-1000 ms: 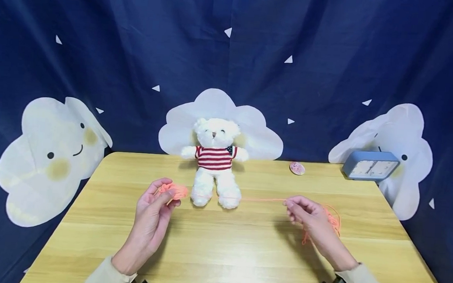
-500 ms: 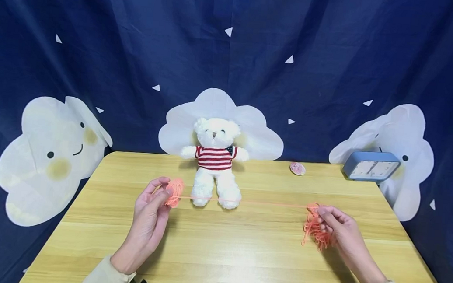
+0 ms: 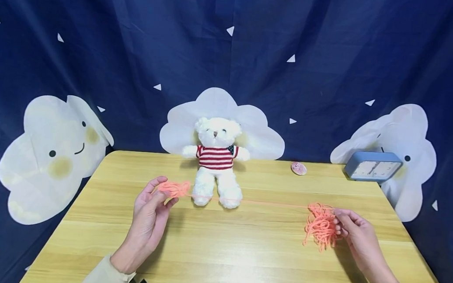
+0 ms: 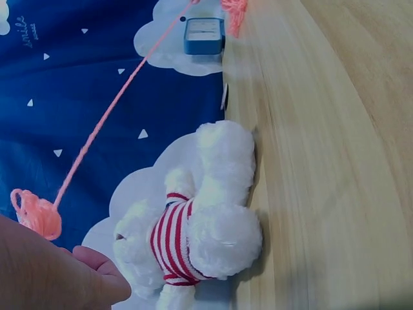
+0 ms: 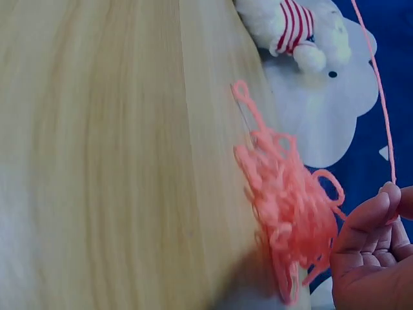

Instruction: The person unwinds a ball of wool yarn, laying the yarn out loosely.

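My left hand (image 3: 151,217) pinches a small wound bundle of coral yarn (image 3: 175,188) between thumb and fingers, raised over the left part of the table. From the bundle a single yarn strand (image 4: 103,119) runs taut across to the right. My right hand (image 3: 359,238) pinches that strand between thumb and forefinger, with its other fingers curled in. Beside the right fingertips lies a loose, loopy heap of the same yarn (image 5: 290,206) on the table. In the head view the strand passes in front of the feet of a white teddy bear (image 3: 216,162) in a red-striped shirt.
The wooden table (image 3: 234,251) reaches back to a dark blue curtain (image 3: 316,47) with cloud shapes. Near its back edge lies a small round pink disc (image 3: 298,168). A blue clock (image 3: 374,166) stands at the back right corner.
My right hand has moved to the right, drawing out a longer strand and uncovering the yarn heap. The bundle in my left hand has turned; that hand has stayed nearly in place.
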A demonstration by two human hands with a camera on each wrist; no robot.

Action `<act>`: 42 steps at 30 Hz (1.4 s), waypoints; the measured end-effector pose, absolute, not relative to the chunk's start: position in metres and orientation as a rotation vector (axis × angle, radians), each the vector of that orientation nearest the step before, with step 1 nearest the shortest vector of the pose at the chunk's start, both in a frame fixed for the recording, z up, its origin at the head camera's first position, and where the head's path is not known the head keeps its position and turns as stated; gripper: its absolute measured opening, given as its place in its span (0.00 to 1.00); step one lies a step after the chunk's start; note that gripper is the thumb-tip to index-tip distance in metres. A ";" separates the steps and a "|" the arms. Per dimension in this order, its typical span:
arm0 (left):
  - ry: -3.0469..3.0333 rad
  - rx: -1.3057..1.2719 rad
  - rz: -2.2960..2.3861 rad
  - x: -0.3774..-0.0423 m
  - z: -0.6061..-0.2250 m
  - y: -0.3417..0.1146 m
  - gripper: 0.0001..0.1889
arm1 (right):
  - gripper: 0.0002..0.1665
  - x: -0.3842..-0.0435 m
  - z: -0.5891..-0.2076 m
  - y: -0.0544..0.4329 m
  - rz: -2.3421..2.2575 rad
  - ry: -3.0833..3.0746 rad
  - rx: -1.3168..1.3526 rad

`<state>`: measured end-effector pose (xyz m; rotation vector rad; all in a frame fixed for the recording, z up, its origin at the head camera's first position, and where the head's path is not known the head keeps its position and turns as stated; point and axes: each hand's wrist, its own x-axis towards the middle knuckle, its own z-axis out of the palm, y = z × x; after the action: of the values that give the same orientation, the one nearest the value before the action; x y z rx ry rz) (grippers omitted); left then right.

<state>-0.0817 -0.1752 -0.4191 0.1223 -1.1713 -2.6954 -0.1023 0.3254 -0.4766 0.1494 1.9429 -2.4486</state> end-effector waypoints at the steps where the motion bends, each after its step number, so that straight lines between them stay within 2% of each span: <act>1: -1.172 0.123 -2.694 -0.082 -0.419 -0.175 0.15 | 0.13 -0.103 -0.477 0.327 -2.463 1.935 0.155; 10: -1.067 0.110 -2.725 -0.081 -0.420 -0.177 0.17 | 0.15 -0.107 -0.480 0.346 -2.464 1.970 0.200; 21: -0.975 0.104 -2.773 -0.080 -0.418 -0.178 0.18 | 0.15 -0.113 -0.486 0.364 -2.245 2.117 0.446; 31: -1.033 0.071 -2.770 -0.081 -0.418 -0.177 0.16 | 0.12 -0.121 -0.479 0.363 -1.958 2.223 0.471; 36: -1.063 0.015 -2.771 -0.081 -0.419 -0.176 0.16 | 0.08 -0.118 -0.482 0.359 -2.003 2.215 0.457; 42: -1.085 -0.007 -2.766 -0.081 -0.418 -0.175 0.15 | 0.09 -0.113 -0.482 0.349 -2.058 2.291 0.504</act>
<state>-0.0812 -0.1754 -0.4183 -0.0073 -1.0854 -2.7658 -0.1133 0.3488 -0.4816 0.5040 2.2907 -2.0580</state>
